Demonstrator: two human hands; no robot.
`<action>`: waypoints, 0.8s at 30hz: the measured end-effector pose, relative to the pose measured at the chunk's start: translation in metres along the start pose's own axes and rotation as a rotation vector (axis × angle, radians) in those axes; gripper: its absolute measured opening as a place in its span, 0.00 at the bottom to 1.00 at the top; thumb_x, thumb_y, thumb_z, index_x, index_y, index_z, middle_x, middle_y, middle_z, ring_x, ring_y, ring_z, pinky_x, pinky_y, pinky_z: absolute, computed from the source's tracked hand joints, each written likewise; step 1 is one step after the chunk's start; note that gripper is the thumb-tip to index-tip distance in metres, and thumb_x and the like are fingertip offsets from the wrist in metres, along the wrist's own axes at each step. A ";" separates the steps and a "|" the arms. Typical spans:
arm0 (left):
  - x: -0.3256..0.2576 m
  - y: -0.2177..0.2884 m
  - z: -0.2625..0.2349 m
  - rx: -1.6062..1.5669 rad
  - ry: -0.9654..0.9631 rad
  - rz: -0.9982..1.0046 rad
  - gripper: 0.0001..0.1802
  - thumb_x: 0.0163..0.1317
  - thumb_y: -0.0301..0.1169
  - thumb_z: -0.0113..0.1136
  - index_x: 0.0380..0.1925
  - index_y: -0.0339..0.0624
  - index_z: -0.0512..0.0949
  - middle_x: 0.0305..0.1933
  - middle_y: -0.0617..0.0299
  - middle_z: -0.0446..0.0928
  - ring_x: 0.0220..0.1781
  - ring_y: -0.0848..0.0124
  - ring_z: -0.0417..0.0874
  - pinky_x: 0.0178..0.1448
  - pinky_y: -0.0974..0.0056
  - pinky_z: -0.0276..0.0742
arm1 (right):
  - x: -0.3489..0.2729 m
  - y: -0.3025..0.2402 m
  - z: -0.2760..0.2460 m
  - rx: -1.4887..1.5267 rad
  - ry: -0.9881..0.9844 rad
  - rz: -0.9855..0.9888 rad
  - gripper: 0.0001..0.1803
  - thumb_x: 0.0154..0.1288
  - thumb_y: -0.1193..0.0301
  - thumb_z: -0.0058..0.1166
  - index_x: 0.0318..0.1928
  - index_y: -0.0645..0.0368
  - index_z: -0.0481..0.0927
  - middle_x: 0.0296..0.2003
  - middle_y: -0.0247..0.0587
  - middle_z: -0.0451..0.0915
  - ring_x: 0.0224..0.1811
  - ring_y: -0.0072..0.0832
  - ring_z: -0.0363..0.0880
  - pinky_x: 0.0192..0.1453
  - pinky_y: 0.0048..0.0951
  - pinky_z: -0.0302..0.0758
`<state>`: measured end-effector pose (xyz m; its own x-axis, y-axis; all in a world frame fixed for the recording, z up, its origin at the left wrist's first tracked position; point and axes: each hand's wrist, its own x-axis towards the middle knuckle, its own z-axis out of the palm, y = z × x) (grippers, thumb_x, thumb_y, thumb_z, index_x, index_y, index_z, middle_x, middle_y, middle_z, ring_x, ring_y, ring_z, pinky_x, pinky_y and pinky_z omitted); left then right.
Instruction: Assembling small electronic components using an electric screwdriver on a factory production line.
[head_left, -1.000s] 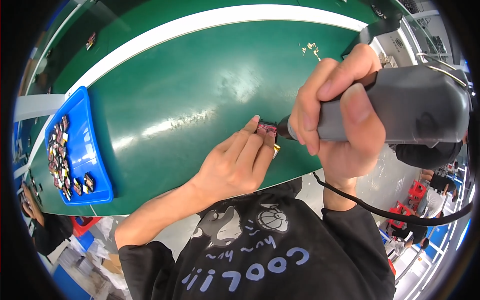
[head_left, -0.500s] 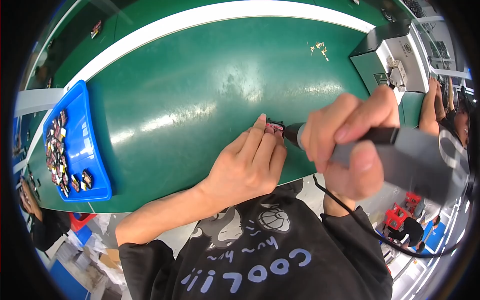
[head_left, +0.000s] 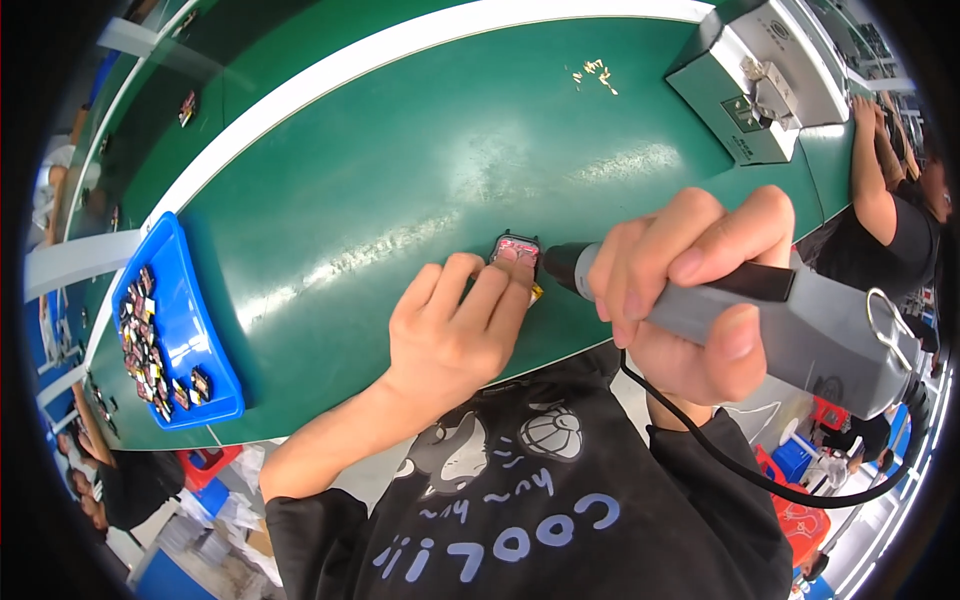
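Note:
My left hand (head_left: 455, 325) rests near the table's front edge, its fingertips holding a small black-framed part (head_left: 517, 243) with a pinkish face down on the green surface. A bit of yellow shows beside those fingers; the rest of the part is covered by them. In my right hand (head_left: 690, 280) is a grey electric screwdriver (head_left: 825, 340), gripped round its body and lying almost level. Its dark nose points left, right beside the part; whether the tip touches it I cannot tell.
A blue tray (head_left: 200, 335) at the left holds many small black parts with yellow bits. Small pale pieces (head_left: 595, 76) lie scattered on the far side of the green table (head_left: 340, 180). A white-and-grey box (head_left: 745, 120) stands at the back right. The screwdriver's black cable (head_left: 720, 465) loops below. Co-workers sit at both sides.
The view has shifted a little. My left hand's fingers have changed their hold on the part, uncovering more of its face. The screwdriver remains in my right hand, its nose beside the part.

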<state>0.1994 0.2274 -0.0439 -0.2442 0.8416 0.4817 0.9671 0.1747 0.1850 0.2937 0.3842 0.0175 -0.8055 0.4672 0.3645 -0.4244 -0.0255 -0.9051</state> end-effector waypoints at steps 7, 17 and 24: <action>-0.001 -0.006 0.004 -0.058 0.054 0.072 0.19 0.40 0.22 0.66 0.37 0.33 0.85 0.34 0.60 0.81 0.34 0.67 0.81 0.32 0.65 0.79 | 0.008 -0.017 -0.026 0.189 0.087 -0.160 0.21 0.76 0.52 0.43 0.42 0.60 0.64 0.27 0.42 0.70 0.12 0.24 0.66 0.15 0.28 0.65; -0.002 -0.009 0.014 -0.093 0.089 0.075 0.17 0.42 0.18 0.68 0.37 0.31 0.84 0.34 0.58 0.79 0.40 0.60 0.84 0.37 0.64 0.85 | -0.002 0.009 -0.020 0.187 0.155 -0.107 0.20 0.77 0.54 0.42 0.41 0.60 0.63 0.24 0.43 0.69 0.09 0.24 0.63 0.13 0.28 0.64; 0.003 -0.001 0.008 -0.040 0.018 0.075 0.14 0.47 0.18 0.68 0.37 0.29 0.83 0.34 0.56 0.77 0.42 0.59 0.83 0.40 0.63 0.85 | 0.008 0.003 -0.022 0.254 -0.008 -0.181 0.23 0.78 0.51 0.41 0.45 0.62 0.64 0.30 0.45 0.71 0.13 0.27 0.68 0.18 0.30 0.67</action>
<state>0.1982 0.2340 -0.0491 -0.1728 0.8422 0.5107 0.9791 0.0906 0.1819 0.2953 0.4072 0.0125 -0.7105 0.4769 0.5174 -0.6499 -0.1628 -0.7424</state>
